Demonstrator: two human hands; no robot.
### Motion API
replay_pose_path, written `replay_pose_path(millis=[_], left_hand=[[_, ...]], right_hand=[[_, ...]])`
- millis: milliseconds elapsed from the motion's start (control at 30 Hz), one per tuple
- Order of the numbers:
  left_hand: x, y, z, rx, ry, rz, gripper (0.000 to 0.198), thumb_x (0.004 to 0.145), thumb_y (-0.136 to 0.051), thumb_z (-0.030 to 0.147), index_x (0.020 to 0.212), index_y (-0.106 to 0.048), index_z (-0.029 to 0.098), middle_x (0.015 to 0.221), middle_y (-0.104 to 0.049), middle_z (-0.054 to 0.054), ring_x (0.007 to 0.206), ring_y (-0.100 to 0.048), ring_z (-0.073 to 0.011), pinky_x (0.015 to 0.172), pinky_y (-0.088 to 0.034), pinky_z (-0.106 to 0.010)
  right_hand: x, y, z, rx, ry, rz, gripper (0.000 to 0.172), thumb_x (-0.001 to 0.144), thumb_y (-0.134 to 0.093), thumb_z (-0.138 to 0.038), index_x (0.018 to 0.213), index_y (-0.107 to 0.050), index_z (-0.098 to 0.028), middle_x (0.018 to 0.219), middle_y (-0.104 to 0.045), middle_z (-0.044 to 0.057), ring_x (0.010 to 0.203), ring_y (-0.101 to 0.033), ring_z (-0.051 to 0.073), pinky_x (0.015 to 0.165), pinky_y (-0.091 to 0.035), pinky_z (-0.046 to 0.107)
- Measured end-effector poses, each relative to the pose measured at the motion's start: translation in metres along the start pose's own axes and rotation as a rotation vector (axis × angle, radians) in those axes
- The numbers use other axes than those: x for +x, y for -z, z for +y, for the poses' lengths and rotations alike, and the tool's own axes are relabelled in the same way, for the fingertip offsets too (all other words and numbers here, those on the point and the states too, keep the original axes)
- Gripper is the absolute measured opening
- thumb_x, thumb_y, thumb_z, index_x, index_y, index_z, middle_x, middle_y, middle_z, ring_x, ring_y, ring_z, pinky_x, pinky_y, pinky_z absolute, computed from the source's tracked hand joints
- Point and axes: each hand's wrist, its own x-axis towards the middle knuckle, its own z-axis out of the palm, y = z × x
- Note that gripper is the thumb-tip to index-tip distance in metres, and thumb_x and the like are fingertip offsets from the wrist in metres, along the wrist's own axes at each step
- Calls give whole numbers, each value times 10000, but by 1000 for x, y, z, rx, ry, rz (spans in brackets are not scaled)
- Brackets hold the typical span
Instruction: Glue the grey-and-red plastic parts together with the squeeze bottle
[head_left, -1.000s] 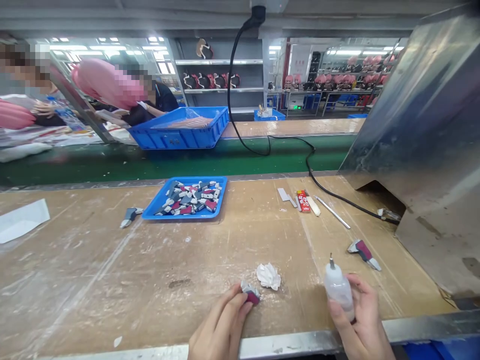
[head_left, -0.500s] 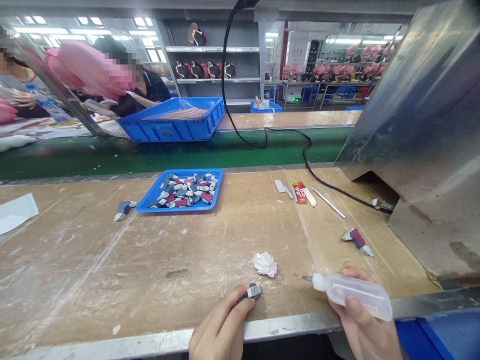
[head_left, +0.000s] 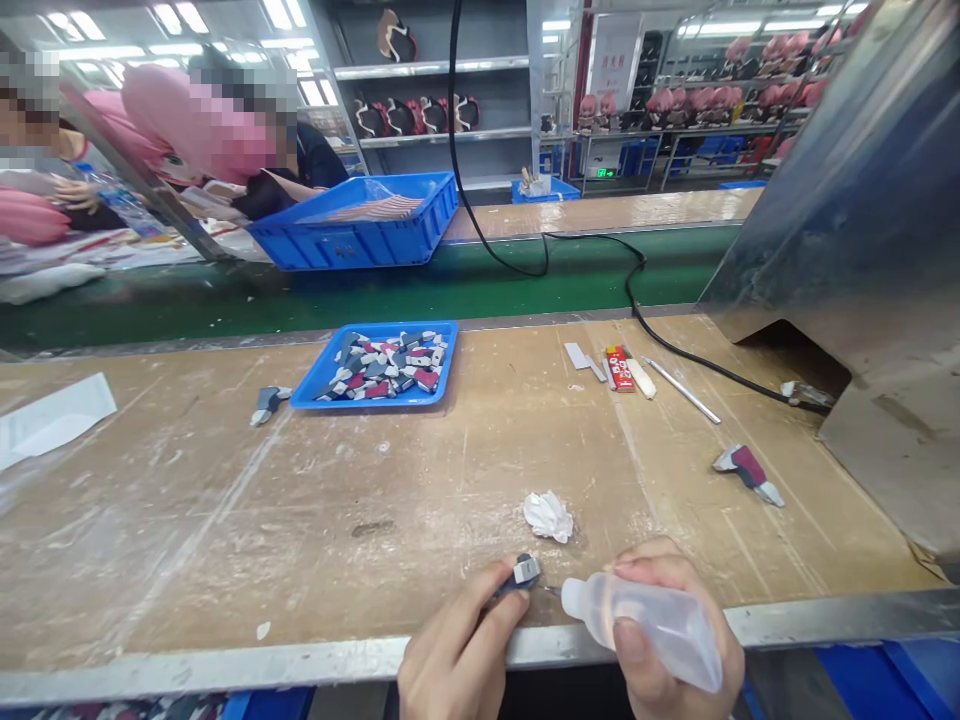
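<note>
My left hand pinches a small dark grey plastic part at the front of the wooden workbench. My right hand grips a translucent plastic squeeze bottle, held tilted. Its thin metal needle tip points left and sits right by the part. I cannot tell whether they touch. A crumpled white tissue lies just above my hands. The fingers hide most of the part.
A blue tray of several grey, white and red pieces stands mid-bench. Loose parts, a red packet, a metal rod and a black cable lie right, beside a steel hood. Co-workers sit beyond a green conveyor.
The bottle has swung from upright to tilted, its needle tip now pointing left at the part. My hands have come closer together. The view has tipped slightly, shifting the bench upward.
</note>
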Motion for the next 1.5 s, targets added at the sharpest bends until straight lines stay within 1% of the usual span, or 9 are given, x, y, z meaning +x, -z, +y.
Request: replay_pose_path(millis=[100,167,333,400,600,800,1133,1367,1500], left_hand=[[3,0,1,6,-10,15,275,863,-587,-87,881,-684,169,1166,-720,-86,859,-754,-141,803,-610,-180],[3,0,1,-21,-21,17,245,883,-593,-59,844,-668,172,1172,-719,-91,858,-758,-144,791,-620,-184],[-3,-2,-2,8,17,13,310,862,-619,-78,1017,-714,173,1101,-754,-88,966,-749,-192,834,-637,-258],[-3,-4,-3,-2,14,32,335,863,-623,-77,1082,-711,160,1108,-757,-89,987,-745,-196,854,-639,-272],[-2,-5,-2,-42,-26,78,381,829,-650,-107,1126,-711,123,1167,-743,-108,1024,-737,-211,872,-642,-287],[-5,-4,-2,-41,-19,35,478,821,-601,-145,1194,-700,137,1239,-712,-100,1099,-708,-213,932,-620,-304],[2,-7,8,-130,27,98,425,799,-600,-177,1085,-739,105,1177,-733,-94,1069,-714,-209,912,-617,-309],[2,-7,2,-108,-48,60,395,814,-595,-165,1092,-735,78,1179,-729,-116,1087,-708,-218,918,-621,-319],[5,-5,3,-113,-66,53,362,832,-597,-146,1091,-733,68,1197,-719,-132,1106,-699,-221,925,-619,-316]], right_hand=[[-1,-2,1,19,-40,-28,268,908,-659,-456,953,-625,-194,804,-624,56,733,-657,193,577,-556,277],[-3,-4,3,38,-55,-19,281,909,-648,-472,945,-635,-193,803,-623,63,722,-651,200,568,-550,292],[-11,-6,11,63,-83,200,308,897,-619,-498,903,-642,-191,770,-594,87,706,-614,236,517,-502,323],[-14,-4,14,52,-133,228,333,886,-609,-528,885,-631,-196,771,-586,94,707,-609,247,515,-501,336],[-17,-1,18,58,-171,241,322,867,-613,-528,882,-627,-206,794,-590,90,718,-611,251,529,-509,346],[-16,-2,11,91,-115,216,266,886,-634,-452,918,-654,-189,838,-580,99,748,-595,230,512,-504,308],[-7,-5,6,129,-84,212,220,856,-676,-384,891,-671,-166,782,-604,66,751,-587,208,533,-470,287],[-3,-7,-2,129,-138,168,245,871,-711,-419,896,-669,-178,803,-621,32,787,-599,185,632,-475,305],[-1,-6,-3,85,-122,141,273,871,-716,-449,896,-668,-181,808,-629,30,792,-613,186,640,-482,302]])
